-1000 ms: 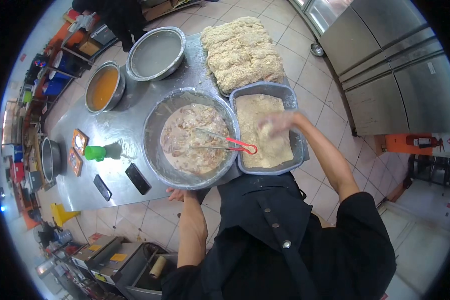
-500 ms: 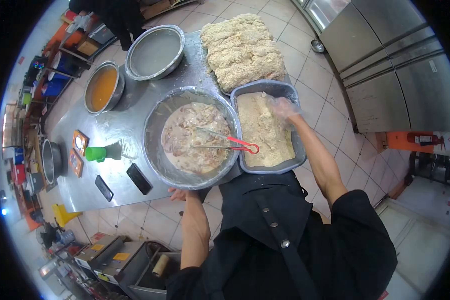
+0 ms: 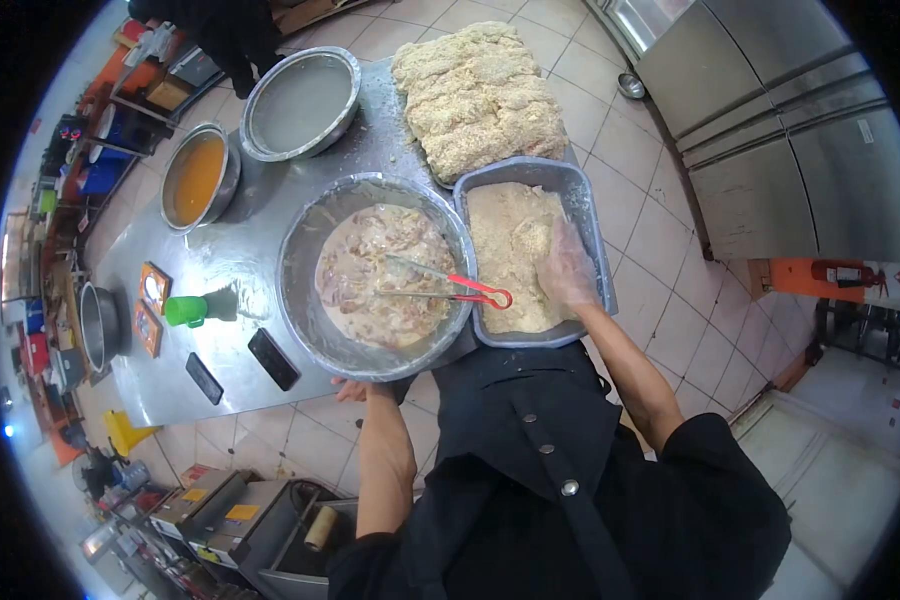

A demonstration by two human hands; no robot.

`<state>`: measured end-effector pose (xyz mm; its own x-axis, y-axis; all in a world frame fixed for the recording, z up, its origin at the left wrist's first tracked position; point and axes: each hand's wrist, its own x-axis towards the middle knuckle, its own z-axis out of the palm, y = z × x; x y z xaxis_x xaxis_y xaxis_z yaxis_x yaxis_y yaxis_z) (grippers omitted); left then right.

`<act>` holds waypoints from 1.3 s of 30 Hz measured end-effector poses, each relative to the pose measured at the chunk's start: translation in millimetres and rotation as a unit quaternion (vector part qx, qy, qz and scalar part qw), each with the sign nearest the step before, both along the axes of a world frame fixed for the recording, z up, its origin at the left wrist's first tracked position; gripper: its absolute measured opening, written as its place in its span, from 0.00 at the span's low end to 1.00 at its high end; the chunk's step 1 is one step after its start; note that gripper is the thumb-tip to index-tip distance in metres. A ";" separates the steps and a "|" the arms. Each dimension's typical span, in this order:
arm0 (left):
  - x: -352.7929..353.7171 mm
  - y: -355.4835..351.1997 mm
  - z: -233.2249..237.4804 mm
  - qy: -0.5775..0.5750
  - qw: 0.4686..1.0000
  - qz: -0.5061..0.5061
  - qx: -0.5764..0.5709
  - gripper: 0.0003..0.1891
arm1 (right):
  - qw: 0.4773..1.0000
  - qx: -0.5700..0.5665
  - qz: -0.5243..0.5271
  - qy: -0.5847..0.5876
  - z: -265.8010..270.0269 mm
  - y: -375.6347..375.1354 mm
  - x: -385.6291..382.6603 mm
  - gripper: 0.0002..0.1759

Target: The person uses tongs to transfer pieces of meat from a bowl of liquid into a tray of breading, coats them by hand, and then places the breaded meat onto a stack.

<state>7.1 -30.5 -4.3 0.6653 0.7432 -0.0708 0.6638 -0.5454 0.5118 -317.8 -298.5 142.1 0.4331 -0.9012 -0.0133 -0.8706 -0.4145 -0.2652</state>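
My right hand [image 3: 568, 272], in a clear plastic glove, lies in a grey-blue tub [image 3: 599, 230] of pale breading crumbs [image 3: 505, 290]. Its fingers are stretched out against a crumb-covered lump [image 3: 532, 238] on the tub's right side. My left hand [image 3: 351, 389] is at the table's front edge, just below a large metal bowl [image 3: 300, 325]; its visible fingers are loosely extended, and the bowl partly hides it. Raw meat pieces in milky batter [image 3: 385, 265] fill that bowl. Red-handled tongs [image 3: 480, 290] rest in it, their handle end hanging over the tub.
Breaded pieces [image 3: 480, 95] are piled behind the tub. Metal bowls of cloudy liquid [image 3: 300, 100] and orange liquid [image 3: 200, 180] stand at the back left. A green cup [image 3: 184, 310] and two phones [image 3: 273, 359] lie left. Another person [image 3: 225, 40] stands beyond the table.
My right hand has come down and toward me in the tub, from the crumbs' upper right to their middle right. My left hand stays at the table edge. The view has shifted slightly.
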 end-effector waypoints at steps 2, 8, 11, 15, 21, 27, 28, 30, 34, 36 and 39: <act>-0.1 -0.1 -0.4 0.000 1.000 -0.003 -0.003 0.28 | 0.975 0.194 -0.101 0.026 19.2 -15.0 8.9 0.49; 0.7 -1.2 1.5 0.005 1.000 -0.011 -0.015 0.28 | 0.930 0.355 0.038 -0.090 11.3 -65.6 -4.7 0.45; 0.2 -0.5 0.5 0.008 1.000 -0.004 -0.018 0.28 | 0.881 0.438 0.081 -0.158 21.9 -75.5 -12.8 0.37; -3.9 -0.5 -0.5 0.011 1.000 0.000 -0.019 0.28 | 0.876 0.439 0.083 -0.181 40.6 -78.0 -11.7 0.32; -5.2 2.0 -2.3 0.013 1.000 0.003 -0.017 0.28 | 0.777 0.456 0.202 -0.384 25.0 -94.1 -19.8 0.28; -4.7 6.7 -4.3 0.012 1.000 0.000 -0.016 0.28 | 0.918 0.357 0.142 -0.094 53.3 -100.1 -2.3 0.21; -4.8 7.1 -5.0 0.012 1.000 -0.003 -0.015 0.28 | 0.907 0.362 0.164 -0.139 52.7 -105.0 -5.0 0.21; -6.4 7.4 -6.1 0.017 1.000 -0.005 -0.015 0.28 | 0.894 0.362 0.187 -0.184 59.2 -110.2 -4.6 0.21; -5.5 5.4 -7.4 0.017 1.000 -0.007 -0.017 0.28 | 0.907 0.350 0.151 -0.178 94.5 -113.3 4.4 0.20; -5.7 4.9 -7.2 0.018 1.000 -0.007 -0.018 0.28 | 0.930 0.281 0.183 -0.148 97.0 -120.3 7.4 0.20; -5.9 3.5 -8.4 0.020 1.000 -0.011 -0.016 0.28 | 0.917 0.289 0.184 -0.203 91.9 -136.5 9.0 0.18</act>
<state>1.1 -27.0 -12.7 0.6781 0.7250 -0.1210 0.6715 -0.5441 0.5031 -308.8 -434.9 233.9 0.7815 -0.5864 -0.2133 -0.4813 -0.3488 -0.8042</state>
